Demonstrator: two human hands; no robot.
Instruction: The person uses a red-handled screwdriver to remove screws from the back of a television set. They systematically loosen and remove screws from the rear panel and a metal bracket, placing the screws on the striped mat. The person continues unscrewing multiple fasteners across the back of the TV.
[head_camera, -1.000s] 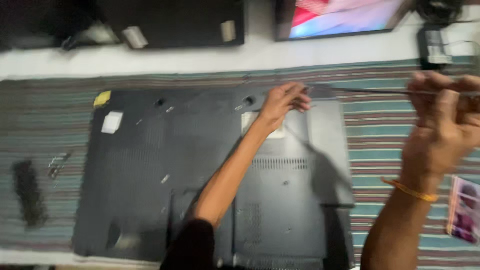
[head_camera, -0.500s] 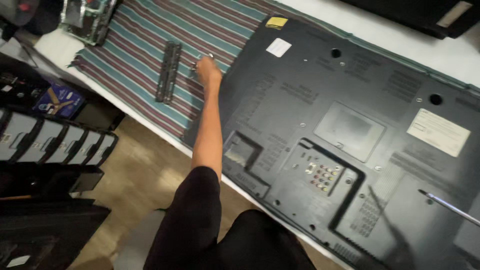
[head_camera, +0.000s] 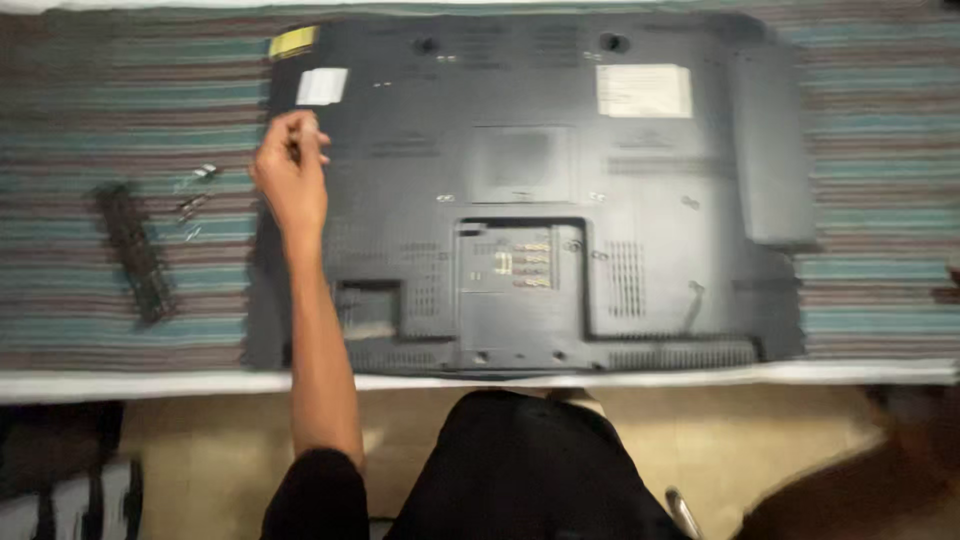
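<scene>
A large flat television (head_camera: 560, 190) is laid face down on a striped cloth (head_camera: 110, 130) spread over the desk (head_camera: 200, 383), its dark back cover turned up towards the camera. The back cover is judged to be still in place, since no gap or lifted edge is seen. A few small screws (head_camera: 192, 196) are laid loose on the cloth just beside the television's left edge, next to a dark narrow strip (head_camera: 135, 255), so part of the unscrewing appears to be done already; how many screws are left in the cover cannot be told, as the frame is blurred. The left hand (head_camera: 290, 170) is held over the upper left corner of the cover, just below a white sticker (head_camera: 322, 87) and a yellow sticker (head_camera: 292, 42). Its fingers (head_camera: 305, 135) are drawn close together as if pinched on something small, but what is held, if anything, cannot be made out. The loose screws lie near this hand, to its left. The right hand is not clearly seen; only a dark blur is shown at the lower right.
</scene>
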